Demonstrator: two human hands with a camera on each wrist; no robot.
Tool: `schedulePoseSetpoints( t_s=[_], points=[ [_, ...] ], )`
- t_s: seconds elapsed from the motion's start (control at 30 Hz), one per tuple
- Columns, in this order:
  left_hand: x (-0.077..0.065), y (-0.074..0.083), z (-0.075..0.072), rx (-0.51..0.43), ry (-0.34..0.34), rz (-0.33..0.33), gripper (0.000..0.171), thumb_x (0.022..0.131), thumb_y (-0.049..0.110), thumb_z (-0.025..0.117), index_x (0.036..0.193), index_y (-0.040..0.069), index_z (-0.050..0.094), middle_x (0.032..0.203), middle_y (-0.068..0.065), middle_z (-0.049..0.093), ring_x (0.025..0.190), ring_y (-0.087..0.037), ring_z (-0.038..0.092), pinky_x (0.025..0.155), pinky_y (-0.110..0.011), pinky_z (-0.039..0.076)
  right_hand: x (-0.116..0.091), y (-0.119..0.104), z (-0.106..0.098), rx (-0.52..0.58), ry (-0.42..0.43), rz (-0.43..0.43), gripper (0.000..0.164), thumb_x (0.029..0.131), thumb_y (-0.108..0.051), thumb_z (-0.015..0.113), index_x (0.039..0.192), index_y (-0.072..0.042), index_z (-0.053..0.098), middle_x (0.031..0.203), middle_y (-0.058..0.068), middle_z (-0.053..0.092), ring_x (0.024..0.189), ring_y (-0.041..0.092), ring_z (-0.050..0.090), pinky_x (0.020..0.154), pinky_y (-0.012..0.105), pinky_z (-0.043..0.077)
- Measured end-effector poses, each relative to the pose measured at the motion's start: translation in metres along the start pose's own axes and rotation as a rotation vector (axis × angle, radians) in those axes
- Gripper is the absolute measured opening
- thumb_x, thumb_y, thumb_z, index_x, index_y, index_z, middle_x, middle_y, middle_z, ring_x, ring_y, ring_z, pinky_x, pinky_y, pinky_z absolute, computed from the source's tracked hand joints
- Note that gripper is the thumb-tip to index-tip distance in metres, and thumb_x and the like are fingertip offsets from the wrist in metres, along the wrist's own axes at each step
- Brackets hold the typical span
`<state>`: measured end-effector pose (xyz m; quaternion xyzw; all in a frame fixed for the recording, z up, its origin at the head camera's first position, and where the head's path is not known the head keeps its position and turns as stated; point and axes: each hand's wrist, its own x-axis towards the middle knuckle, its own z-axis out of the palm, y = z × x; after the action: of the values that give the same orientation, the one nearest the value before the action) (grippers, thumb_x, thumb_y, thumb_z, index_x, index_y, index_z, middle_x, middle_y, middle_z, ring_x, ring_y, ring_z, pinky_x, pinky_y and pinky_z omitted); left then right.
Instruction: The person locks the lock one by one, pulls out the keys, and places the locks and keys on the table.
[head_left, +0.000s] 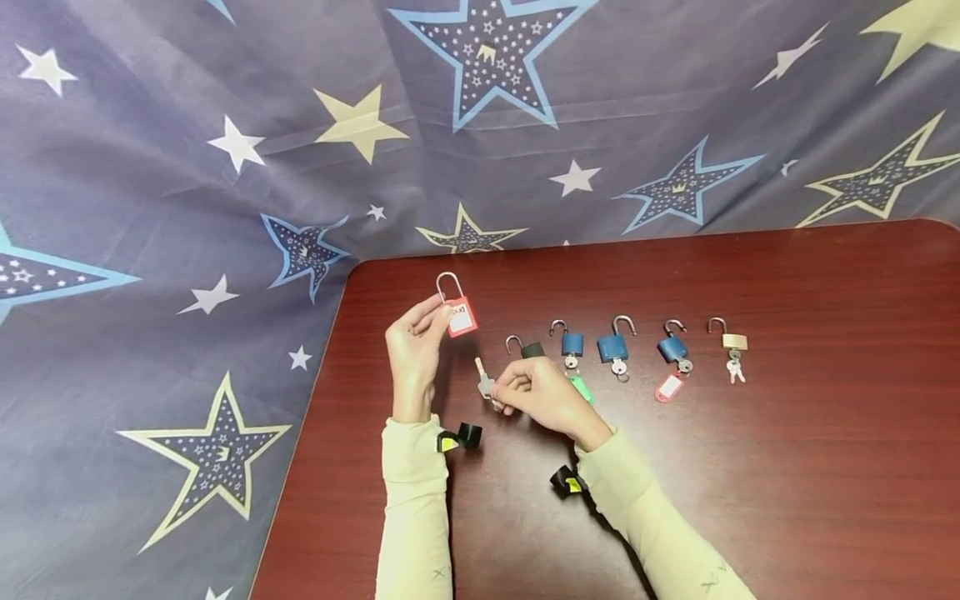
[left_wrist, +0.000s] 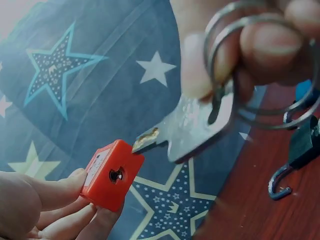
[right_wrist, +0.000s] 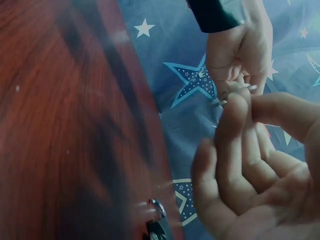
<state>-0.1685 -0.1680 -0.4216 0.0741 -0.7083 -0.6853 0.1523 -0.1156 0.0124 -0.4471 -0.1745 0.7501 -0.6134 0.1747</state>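
Observation:
Between thumb and fingers, my left hand holds a red padlock with a white label, its long shackle pointing up. In the left wrist view the keyhole in the base of the padlock faces the key. My right hand pinches a silver key that hangs on metal rings. The key's tip points toward the padlock's underside, overlapping its edge in the left wrist view. Seen from the right wrist, my right fingers mostly hide the key.
Right of my hands lie a black padlock, several blue padlocks and a brass padlock, all with raised shackles. A green tag and a red tag lie below. A star-patterned cloth borders the table.

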Motion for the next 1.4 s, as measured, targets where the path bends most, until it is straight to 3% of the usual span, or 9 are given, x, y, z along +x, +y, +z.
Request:
schedulePoseSetpoints(
  t_s=[0.1,0.37,0.5,0.73,0.9,1.17,1.4],
  points=[
    [0.003,-0.003,0.001,0.018,-0.029,-0.012,0.032,0.078,0.021,0.071,0.105,0.005,0.066,0.095,-0.013,0.067,0.084,-0.016,0.064,0.076,-0.030,0.051,-0.003,-0.001,-0.002,-0.049,-0.045,0.010,0.018,0.087,-0.025,0.060,0.082,-0.009,0.065,0.071,0.003,0.064,0.068,0.030,0.062,0.056,0.037,0.048],
    [0.013,-0.016,0.000,0.138,-0.051,-0.017,0.030,0.079,0.023,0.069,0.103,0.006,0.067,0.094,-0.015,0.067,0.082,-0.016,0.064,0.072,-0.025,0.050,-0.009,0.000,-0.001,-0.292,-0.183,0.015,0.018,0.087,-0.017,0.057,0.071,-0.012,0.065,0.061,-0.001,0.062,0.058,0.015,0.059,0.061,0.026,0.044],
    [0.017,-0.025,-0.001,0.199,-0.068,-0.026,0.027,0.080,0.021,0.069,0.103,0.007,0.067,0.093,-0.013,0.067,0.083,-0.015,0.064,0.072,-0.024,0.049,-0.010,0.001,0.001,-0.392,-0.184,0.048,0.019,0.084,-0.016,0.057,0.067,-0.016,0.065,0.057,-0.004,0.060,0.056,0.011,0.056,0.065,0.027,0.042],
    [0.021,-0.038,0.001,0.281,-0.100,-0.064,0.024,0.081,0.018,0.067,0.102,0.006,0.067,0.091,-0.011,0.068,0.083,-0.014,0.064,0.073,-0.025,0.050,-0.013,0.005,0.004,-0.369,-0.219,0.113,0.015,0.082,-0.011,0.059,0.068,-0.012,0.064,0.058,0.000,0.061,0.056,0.017,0.059,0.064,0.027,0.045],
    [0.021,-0.045,0.001,0.383,-0.128,-0.072,0.027,0.081,0.019,0.067,0.103,0.004,0.067,0.092,-0.011,0.068,0.085,-0.015,0.063,0.073,-0.026,0.049,-0.014,0.006,0.008,-0.434,-0.216,0.156,0.014,0.080,-0.016,0.062,0.066,-0.013,0.062,0.057,-0.002,0.059,0.053,0.013,0.056,0.063,0.027,0.044],
    [0.021,-0.056,0.003,0.453,-0.166,-0.085,0.029,0.081,0.018,0.067,0.105,0.001,0.065,0.092,-0.011,0.067,0.085,-0.016,0.064,0.074,-0.028,0.049,-0.014,0.007,0.008,-0.576,-0.192,0.142,0.018,0.075,-0.022,0.067,0.060,-0.017,0.059,0.052,-0.008,0.054,0.052,0.012,0.050,0.055,0.029,0.041],
    [0.022,-0.059,0.003,0.508,-0.150,-0.058,0.028,0.080,0.020,0.068,0.104,0.004,0.066,0.093,-0.009,0.068,0.086,-0.015,0.064,0.075,-0.028,0.049,-0.014,0.007,0.007,-0.661,-0.153,0.162,0.018,0.069,-0.025,0.071,0.059,-0.021,0.056,0.059,-0.011,0.052,0.056,0.011,0.048,0.051,0.030,0.039]
  ],
)
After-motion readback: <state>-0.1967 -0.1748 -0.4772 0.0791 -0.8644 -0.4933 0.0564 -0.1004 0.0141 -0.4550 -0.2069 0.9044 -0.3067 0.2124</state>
